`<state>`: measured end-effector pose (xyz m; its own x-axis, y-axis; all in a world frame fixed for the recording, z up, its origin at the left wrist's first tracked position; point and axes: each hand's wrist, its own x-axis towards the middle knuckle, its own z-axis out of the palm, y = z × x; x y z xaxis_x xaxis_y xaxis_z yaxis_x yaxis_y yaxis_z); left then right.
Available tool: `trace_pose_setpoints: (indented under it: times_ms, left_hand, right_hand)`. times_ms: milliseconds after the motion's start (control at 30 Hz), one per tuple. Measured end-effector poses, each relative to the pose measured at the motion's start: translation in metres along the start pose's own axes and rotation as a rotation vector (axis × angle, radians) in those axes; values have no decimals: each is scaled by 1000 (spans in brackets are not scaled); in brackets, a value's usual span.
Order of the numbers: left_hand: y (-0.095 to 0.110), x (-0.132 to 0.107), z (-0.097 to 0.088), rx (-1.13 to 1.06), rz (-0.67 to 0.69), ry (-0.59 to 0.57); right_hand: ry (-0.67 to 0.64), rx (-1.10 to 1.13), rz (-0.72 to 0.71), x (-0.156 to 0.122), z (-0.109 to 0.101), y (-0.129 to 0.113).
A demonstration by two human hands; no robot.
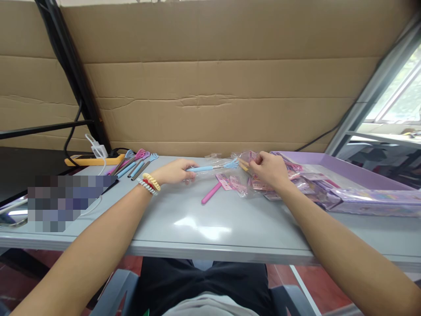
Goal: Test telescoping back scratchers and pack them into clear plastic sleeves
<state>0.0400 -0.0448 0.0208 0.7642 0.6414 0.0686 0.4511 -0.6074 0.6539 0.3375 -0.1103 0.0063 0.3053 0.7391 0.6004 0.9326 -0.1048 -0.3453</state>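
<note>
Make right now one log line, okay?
left hand: holding blue tool | right hand: at plastic packaging | pink handle: on table | purple box: at right

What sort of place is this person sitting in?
Probably a makeshift workspace, perhaps a small workshop: cardboard stands behind a grey table, and clear packets lie heaped by a purple box.

- Bare left hand (177, 171): fingers curled in a grip; bare left forearm (97, 240) angled inward.
- Bare right hand (270, 170): thumb and fingers pinched; bare right forearm (335, 241) angled inward.
</note>
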Motion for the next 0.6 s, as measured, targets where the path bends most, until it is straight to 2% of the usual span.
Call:
trace_pose_setpoints:
  times_ms: [400,600]
  left_hand:
    - [3,-4,-9,-49,-17,1]
    - [-4,-3,-14,-67,-20,4]
  right_hand:
    - [145,326,41,5,0,8]
    - [117,561,143,9,1,10]
